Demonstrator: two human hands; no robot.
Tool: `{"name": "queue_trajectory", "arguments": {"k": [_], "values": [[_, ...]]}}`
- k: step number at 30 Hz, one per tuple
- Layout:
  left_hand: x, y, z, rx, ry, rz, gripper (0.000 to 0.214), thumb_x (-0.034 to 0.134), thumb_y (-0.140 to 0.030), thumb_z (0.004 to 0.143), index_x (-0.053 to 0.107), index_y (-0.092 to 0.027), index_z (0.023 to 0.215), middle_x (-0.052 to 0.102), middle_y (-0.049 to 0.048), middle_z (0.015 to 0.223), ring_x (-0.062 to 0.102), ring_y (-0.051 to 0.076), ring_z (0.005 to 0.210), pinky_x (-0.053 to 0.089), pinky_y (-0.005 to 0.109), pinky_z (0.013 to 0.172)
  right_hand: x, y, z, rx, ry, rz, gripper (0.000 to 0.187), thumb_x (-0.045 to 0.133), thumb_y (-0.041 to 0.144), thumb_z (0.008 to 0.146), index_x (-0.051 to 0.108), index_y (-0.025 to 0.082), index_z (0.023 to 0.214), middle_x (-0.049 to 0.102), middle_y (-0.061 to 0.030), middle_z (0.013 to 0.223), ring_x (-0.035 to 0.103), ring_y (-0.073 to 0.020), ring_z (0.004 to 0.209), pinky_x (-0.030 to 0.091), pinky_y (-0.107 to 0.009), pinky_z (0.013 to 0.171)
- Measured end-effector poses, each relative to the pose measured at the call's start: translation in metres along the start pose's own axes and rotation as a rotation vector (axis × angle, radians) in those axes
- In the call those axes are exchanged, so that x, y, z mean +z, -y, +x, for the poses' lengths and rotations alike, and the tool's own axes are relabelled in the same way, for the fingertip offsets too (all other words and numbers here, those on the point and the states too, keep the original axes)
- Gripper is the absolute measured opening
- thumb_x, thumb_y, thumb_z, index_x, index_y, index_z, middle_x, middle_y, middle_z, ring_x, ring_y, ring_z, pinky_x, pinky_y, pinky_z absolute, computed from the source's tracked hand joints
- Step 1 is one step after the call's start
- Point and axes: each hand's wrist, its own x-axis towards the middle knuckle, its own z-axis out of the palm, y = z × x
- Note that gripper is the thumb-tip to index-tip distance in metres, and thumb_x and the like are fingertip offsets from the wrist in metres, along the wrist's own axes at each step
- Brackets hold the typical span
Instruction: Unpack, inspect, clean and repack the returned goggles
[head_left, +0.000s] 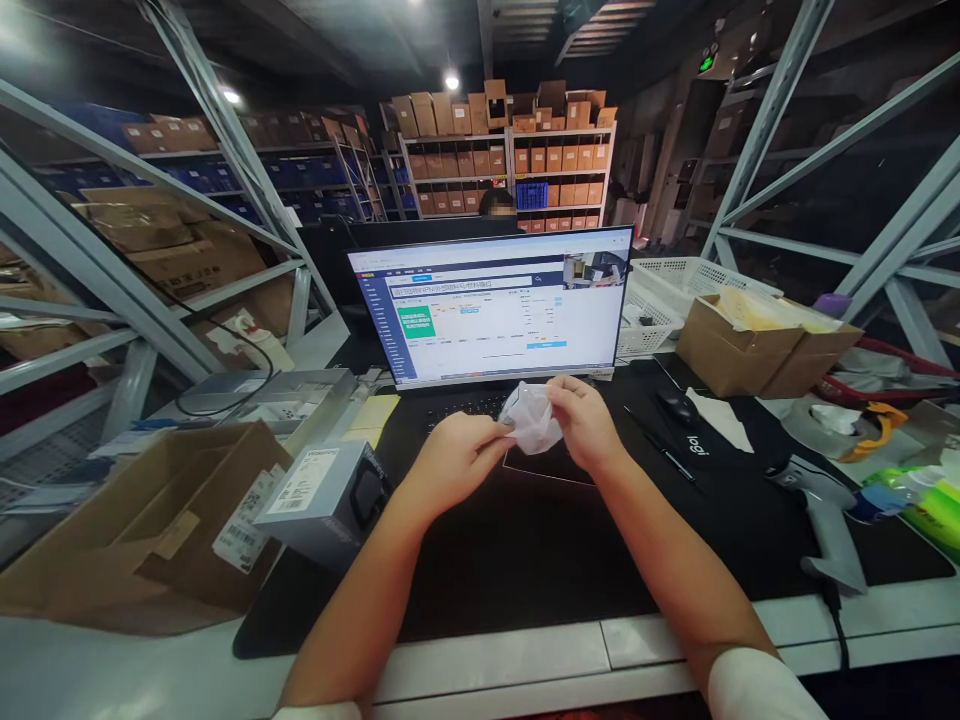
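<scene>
Both my hands are raised over a black desk mat (525, 560) in front of a monitor (491, 305). Between them is a small clear plastic bag (531, 418). My left hand (457, 462) pinches the bag's left edge with closed fingers. My right hand (585, 420) grips its right side, fingers curled round it. What is inside the bag cannot be made out. A dark keyboard (465, 408) lies just behind the hands, partly hidden by them.
An open cardboard box (127, 530) and a small grey carton (326, 500) sit at the left. A mouse (679, 405), a pen (664, 452) and a grey barcode scanner (825, 515) lie at the right. Behind are cardboard boxes (757, 345), a white basket (675, 290) and metal racking. A person sits behind the monitor.
</scene>
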Motion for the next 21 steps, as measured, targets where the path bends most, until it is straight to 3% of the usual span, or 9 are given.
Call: {"name": "queue_trajectory", "arguments": {"k": [3, 5, 13, 15, 17, 19, 21], "values": [[-0.014, 0.0, -0.002, -0.009, -0.02, 0.022, 0.022, 0.055, -0.031, 0.099, 0.072, -0.022, 0.088, 0.071, 0.0015, 0.074, 0.059, 0.017, 0.066, 0.038, 0.03, 0.065, -0.009, 0.002, 0.002, -0.082, 0.082, -0.344, 0.027, 0.067, 0.037, 0.076, 0.053, 0.02, 0.061, 0.048, 0.004, 0.059, 0.04, -0.0121, 0.06, 0.032, -0.027, 0.059], [-0.021, 0.0, -0.005, -0.011, -0.049, 0.023, 0.024, 0.054, -0.031, 0.099, 0.07, -0.021, 0.085, 0.069, 0.0014, 0.073, 0.057, 0.017, 0.065, 0.038, 0.031, 0.065, -0.012, 0.004, 0.002, -0.076, 0.134, -0.443, 0.028, 0.064, 0.037, 0.079, 0.053, 0.02, 0.06, 0.047, 0.0042, 0.058, 0.04, -0.0123, 0.06, 0.032, -0.027, 0.059], [-0.026, -0.001, -0.009, -0.016, -0.131, -0.002, 0.024, 0.052, -0.028, 0.099, 0.065, -0.02, 0.08, 0.065, 0.0009, 0.069, 0.055, 0.016, 0.063, 0.04, 0.03, 0.064, -0.007, -0.009, 0.001, -0.083, 0.155, -0.342, 0.034, 0.065, 0.044, 0.084, 0.053, 0.021, 0.062, 0.05, 0.0029, 0.06, 0.043, -0.0133, 0.061, 0.036, -0.028, 0.064], [-0.025, 0.0, -0.01, -0.027, -0.233, -0.026, 0.024, 0.053, -0.029, 0.098, 0.065, -0.02, 0.08, 0.063, 0.0012, 0.068, 0.056, 0.016, 0.063, 0.041, 0.03, 0.063, -0.007, -0.014, 0.003, -0.132, 0.133, -0.243, 0.037, 0.065, 0.053, 0.086, 0.056, 0.021, 0.069, 0.055, 0.0013, 0.067, 0.049, -0.0148, 0.067, 0.041, -0.029, 0.07], [-0.023, 0.002, -0.011, -0.041, -0.396, -0.083, 0.024, 0.054, -0.03, 0.098, 0.066, -0.02, 0.08, 0.064, 0.0022, 0.071, 0.058, 0.016, 0.066, 0.044, 0.029, 0.063, -0.006, -0.018, 0.005, -0.196, 0.149, -0.179, 0.045, 0.065, 0.067, 0.083, 0.062, 0.022, 0.087, 0.064, -0.0028, 0.088, 0.058, -0.0185, 0.085, 0.046, -0.032, 0.082], [-0.02, 0.003, -0.011, -0.025, -0.504, -0.158, 0.022, 0.055, -0.03, 0.098, 0.067, -0.02, 0.083, 0.068, 0.0041, 0.08, 0.062, 0.017, 0.073, 0.048, 0.03, 0.068, -0.002, -0.021, 0.004, -0.184, 0.291, -0.214, 0.064, 0.072, 0.075, 0.071, 0.063, 0.024, 0.109, 0.065, -0.0071, 0.113, 0.059, -0.0234, 0.108, 0.046, -0.037, 0.095], [-0.016, 0.005, -0.008, 0.035, -0.458, -0.23, 0.018, 0.059, -0.029, 0.096, 0.07, -0.02, 0.085, 0.071, 0.0056, 0.085, 0.065, 0.02, 0.082, 0.052, 0.033, 0.075, 0.006, -0.026, 0.0, -0.083, 0.507, -0.29, 0.074, 0.082, 0.069, 0.063, 0.063, 0.022, 0.117, 0.065, -0.0085, 0.12, 0.059, -0.0264, 0.113, 0.047, -0.04, 0.097]]}}
